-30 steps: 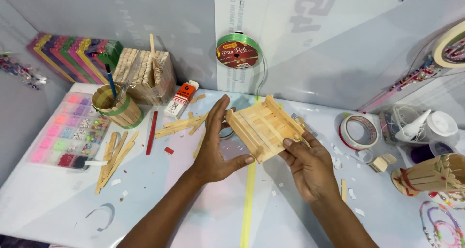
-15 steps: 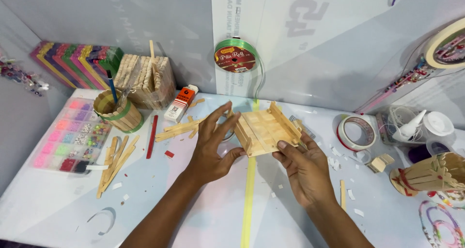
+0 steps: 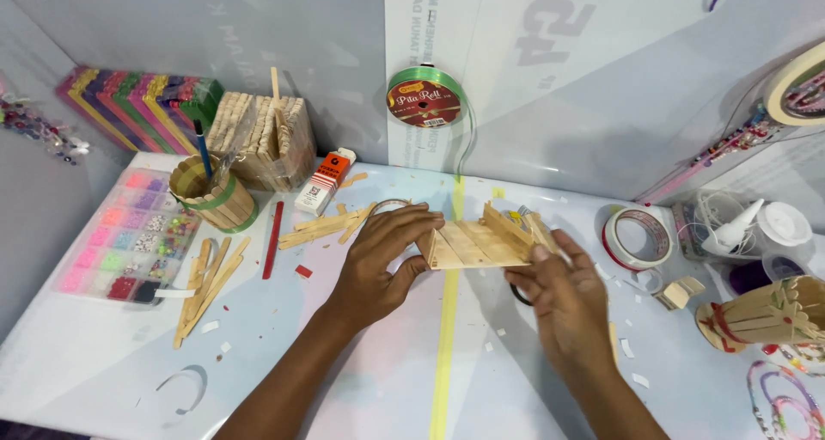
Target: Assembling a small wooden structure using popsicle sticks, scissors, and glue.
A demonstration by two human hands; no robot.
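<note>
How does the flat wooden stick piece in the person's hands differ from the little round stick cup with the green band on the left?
The flat tray-like panel of pale wooden sticks is held above the table between the left hand and right hand; the round wooden-stick cup with a green band stands upright on the white table. The panel is bare wood; the cup holds a blue pencil. Both are built from pale craft sticks.

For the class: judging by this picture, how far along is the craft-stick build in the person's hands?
Done: a flat panel of pale wooden craft sticks is joined, with raised stick walls on its far and right edges. In hand: the left hand grips its left end and the right hand its right end, above the white table. Left: the near side looks open, and loose wooden sticks lie unused, so it seems part-built.
</note>
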